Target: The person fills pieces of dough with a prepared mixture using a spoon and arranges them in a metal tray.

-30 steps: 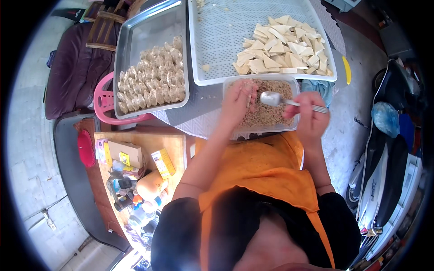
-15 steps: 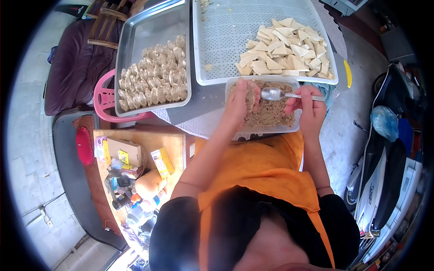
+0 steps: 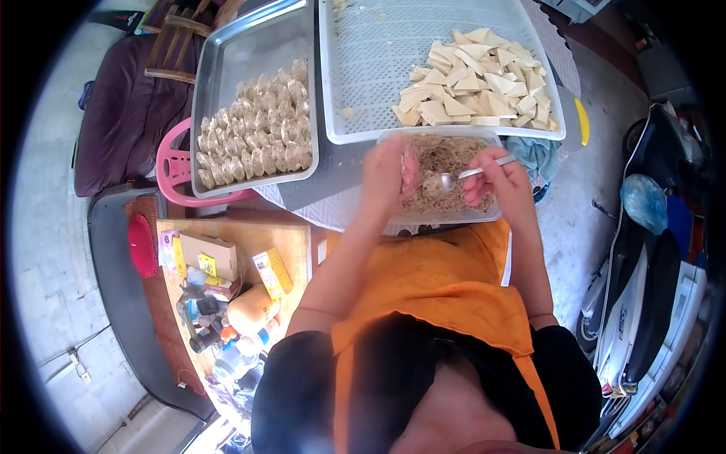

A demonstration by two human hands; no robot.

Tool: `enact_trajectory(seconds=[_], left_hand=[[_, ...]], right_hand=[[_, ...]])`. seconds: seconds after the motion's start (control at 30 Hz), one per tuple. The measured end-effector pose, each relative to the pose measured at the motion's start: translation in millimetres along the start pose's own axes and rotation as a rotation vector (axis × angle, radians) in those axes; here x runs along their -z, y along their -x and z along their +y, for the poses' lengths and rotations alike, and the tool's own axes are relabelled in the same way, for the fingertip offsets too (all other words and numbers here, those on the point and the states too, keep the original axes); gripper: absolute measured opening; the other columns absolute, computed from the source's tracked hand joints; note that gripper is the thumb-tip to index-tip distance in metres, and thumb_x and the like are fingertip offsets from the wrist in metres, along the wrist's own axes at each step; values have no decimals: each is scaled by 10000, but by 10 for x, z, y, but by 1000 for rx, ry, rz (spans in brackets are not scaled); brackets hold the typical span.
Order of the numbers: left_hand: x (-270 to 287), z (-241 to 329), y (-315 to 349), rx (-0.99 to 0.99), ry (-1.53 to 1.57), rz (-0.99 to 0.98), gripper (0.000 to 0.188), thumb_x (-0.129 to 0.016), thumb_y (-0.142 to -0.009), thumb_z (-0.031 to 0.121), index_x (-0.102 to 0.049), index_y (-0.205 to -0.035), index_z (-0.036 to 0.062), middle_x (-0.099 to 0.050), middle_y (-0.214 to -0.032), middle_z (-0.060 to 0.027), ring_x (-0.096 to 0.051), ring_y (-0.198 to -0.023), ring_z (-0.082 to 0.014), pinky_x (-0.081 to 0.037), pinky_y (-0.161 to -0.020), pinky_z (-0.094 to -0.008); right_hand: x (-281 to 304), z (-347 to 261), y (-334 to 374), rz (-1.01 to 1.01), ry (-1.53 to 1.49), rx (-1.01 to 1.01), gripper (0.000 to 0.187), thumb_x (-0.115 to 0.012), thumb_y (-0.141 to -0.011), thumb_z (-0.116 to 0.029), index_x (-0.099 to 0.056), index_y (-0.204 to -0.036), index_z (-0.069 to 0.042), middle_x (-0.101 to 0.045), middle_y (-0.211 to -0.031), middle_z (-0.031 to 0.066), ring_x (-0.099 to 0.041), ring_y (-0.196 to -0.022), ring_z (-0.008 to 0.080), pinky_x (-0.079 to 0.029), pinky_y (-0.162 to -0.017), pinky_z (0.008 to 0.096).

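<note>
My left hand (image 3: 384, 175) is curled, slightly blurred, over the left side of a clear plastic box (image 3: 439, 217). Its fingers close round a small filling-covered piece that is mostly hidden now. Crumbly brown minced filling (image 3: 446, 155) fills the box. In my right hand (image 3: 501, 181) is a metal spoon (image 3: 448, 181), its bowl pointing left just above the filling. Beyond the box, pale triangular pieces like cut tofu (image 3: 476, 79) are heaped in a white perforated tray (image 3: 370, 83). Rows of filling-topped pieces (image 3: 257, 125) stand in a metal tray (image 3: 249, 49) at the left.
A pink plastic stool or chair (image 3: 174, 159) shows under the metal tray. At lower left a wooden table (image 3: 291, 234) carries boxes and bottles. A blue cloth (image 3: 535, 157) lies right of the box. A scooter (image 3: 631, 303) stands at far right.
My left hand has moved slightly left and turned, hiding more of the piece in it. The spoon has drawn away from that hand and dipped lower over the filling.
</note>
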State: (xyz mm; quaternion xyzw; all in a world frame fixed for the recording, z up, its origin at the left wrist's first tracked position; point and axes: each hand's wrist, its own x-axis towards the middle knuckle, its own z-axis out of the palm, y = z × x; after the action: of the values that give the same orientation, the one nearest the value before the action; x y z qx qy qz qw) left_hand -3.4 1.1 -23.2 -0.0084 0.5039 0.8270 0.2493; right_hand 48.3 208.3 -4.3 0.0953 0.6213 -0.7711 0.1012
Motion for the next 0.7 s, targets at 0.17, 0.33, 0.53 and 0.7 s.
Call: enact_trajectory(seconds=[0.17,0.33,0.53,0.7], left_hand=[[-254,77,-34,59,100,16,510,-251,-992,427,-542,-1145,38,-511,-731,-20,-444,-555,-110,-396,-508,-240],[-339,33,-39,132,-62,47,426,-308,-987,355,-522,-1221,71,-517,-861,-3,-482,-653,-100,-426,-627,-222],[-255,2,16,-55,-426,-87,230,-479,-927,209,-566,-1072,53,-523,-842,-10,-517,-674,-103,-445,-590,-243],[-161,-20,17,-262,-723,-61,189,-445,-948,174,-549,-891,27,-514,-665,-8,-482,-521,-74,-401,-466,-198]], right_hand=[[110,-141,85,83,-91,112,233,-439,-962,-208,-541,-898,-9,-620,-671,99,-607,-512,165,-503,-460,253],[-98,-183,146,223,-1,303,182,-466,-947,-142,-552,-868,-2,-619,-649,87,-604,-505,138,-495,-457,237],[-384,-181,179,343,242,473,193,-489,-933,-113,-570,-808,11,-599,-629,43,-602,-536,97,-500,-482,215],[-136,-274,195,496,114,575,198,-482,-937,-112,-559,-793,1,-591,-610,26,-571,-503,79,-478,-480,203]])
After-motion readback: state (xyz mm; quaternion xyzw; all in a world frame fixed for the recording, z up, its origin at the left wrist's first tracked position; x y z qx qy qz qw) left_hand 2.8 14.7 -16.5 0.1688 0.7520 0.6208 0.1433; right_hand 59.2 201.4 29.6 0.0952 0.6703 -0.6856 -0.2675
